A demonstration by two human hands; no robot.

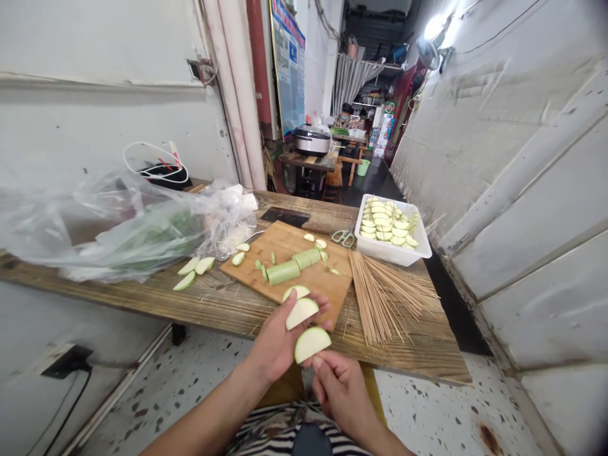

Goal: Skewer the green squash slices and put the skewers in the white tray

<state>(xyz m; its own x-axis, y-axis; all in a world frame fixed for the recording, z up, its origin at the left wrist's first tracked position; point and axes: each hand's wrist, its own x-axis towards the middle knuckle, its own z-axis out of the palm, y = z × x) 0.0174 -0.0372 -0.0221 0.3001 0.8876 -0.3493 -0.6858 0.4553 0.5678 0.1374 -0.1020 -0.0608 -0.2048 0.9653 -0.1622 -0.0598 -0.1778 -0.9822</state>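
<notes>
My left hand (pixel 278 339) is closed around two pale half-moon zucchini slices (pixel 303 313), thumb on their near side. Just below them, another half-moon slice (pixel 312 344) stands at the pinched fingertips of my right hand (pixel 339 383); whether a skewer runs through it is hidden. Both hands are over the table's front edge, close together. Beyond them, on the wooden cutting board (pixel 251 278), lie cut zucchini lengths (pixel 284 272) and small offcuts. To the right of the board, a fanned pile of bamboo skewers (pixel 380 297) rests on the table.
A white tub (pixel 396 254) of skewered slices stands at the back right, with green-handled scissors (pixel 342 238) beside it. Left of the board are loose slices (pixel 187 280) and a large clear plastic bag (pixel 137 234). A dark flat cleaver-like blade (pixel 285 217) lies behind the board.
</notes>
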